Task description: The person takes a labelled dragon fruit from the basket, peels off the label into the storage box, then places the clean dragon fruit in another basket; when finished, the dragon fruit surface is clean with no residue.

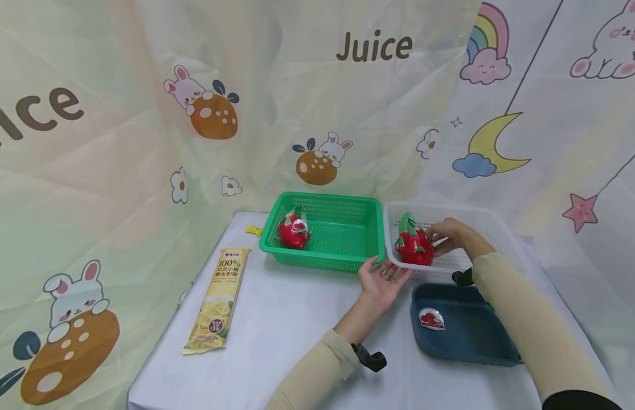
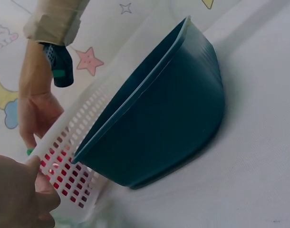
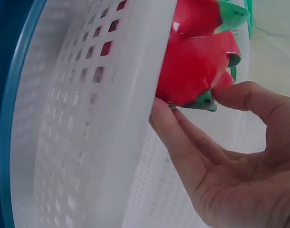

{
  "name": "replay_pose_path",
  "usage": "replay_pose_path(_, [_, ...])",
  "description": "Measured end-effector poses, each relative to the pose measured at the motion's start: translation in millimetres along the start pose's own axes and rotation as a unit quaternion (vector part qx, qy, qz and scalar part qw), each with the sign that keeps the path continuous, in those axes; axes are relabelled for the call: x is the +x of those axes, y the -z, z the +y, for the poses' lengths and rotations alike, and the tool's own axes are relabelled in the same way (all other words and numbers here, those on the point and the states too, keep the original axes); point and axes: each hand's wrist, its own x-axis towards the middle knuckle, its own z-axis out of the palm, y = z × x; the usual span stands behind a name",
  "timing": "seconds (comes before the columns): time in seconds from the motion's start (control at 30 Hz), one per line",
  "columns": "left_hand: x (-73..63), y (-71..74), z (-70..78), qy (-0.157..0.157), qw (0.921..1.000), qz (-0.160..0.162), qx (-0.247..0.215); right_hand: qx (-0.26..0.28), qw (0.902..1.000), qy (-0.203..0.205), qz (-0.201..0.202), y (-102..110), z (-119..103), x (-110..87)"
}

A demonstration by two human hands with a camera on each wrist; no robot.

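Observation:
A red toy dragon fruit (image 1: 416,248) with green tips sits in the front left corner of the white perforated basket (image 1: 471,259). My right hand (image 1: 454,236) reaches into that basket and holds the fruit's right side. In the right wrist view, thumb and fingers pinch the dragon fruit (image 3: 192,71) near a green tip. With its palm turned up, my left hand (image 1: 381,285) touches the white basket's front left corner. The left wrist view has this hand (image 2: 16,194) against the basket wall (image 2: 71,156), the fruit's red showing through the holes.
Left of the white basket stands a green basket (image 1: 327,263) with another dragon fruit (image 1: 294,231) inside. A dark blue bin (image 1: 466,324) with a round sticker is in front of the white basket. A yellow noodle packet (image 1: 217,302) lies at left, a small yellow item (image 1: 253,230) behind it.

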Motion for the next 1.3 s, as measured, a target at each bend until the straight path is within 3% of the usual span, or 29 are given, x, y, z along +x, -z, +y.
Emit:
replay_pose_path(0.4, [-6.6, -0.9, 2.9, 0.003, 0.9999, 0.009, 0.014, 0.041, 0.9979, 0.030, -0.041, 7, 8, -6.0])
replay_pose_path(0.57, [-7.7, 0.4, 4.0, 0.000, 0.9999, 0.003, 0.015, 0.047, 0.9984, 0.029, -0.017, 1, 4, -14.1])
replay_pose_path(0.93, [-17.1, -2.4, 6.1, 0.003, 0.9992, -0.016, 0.035, 0.034, 0.9923, 0.090, 0.078, -16, -21, -35.8])
replay_pose_path(1.1, [-27.3, -5.7, 17.4, 0.009, 0.9979, -0.021, 0.061, 0.056, 0.9876, 0.113, 0.093, -38, -48, -41.0])
replay_pose_path(1.3, [-41.3, -2.0, 47.7, 0.043, 0.9955, -0.024, 0.081, 0.077, 0.9849, 0.135, 0.076, -66, -73, -36.5])
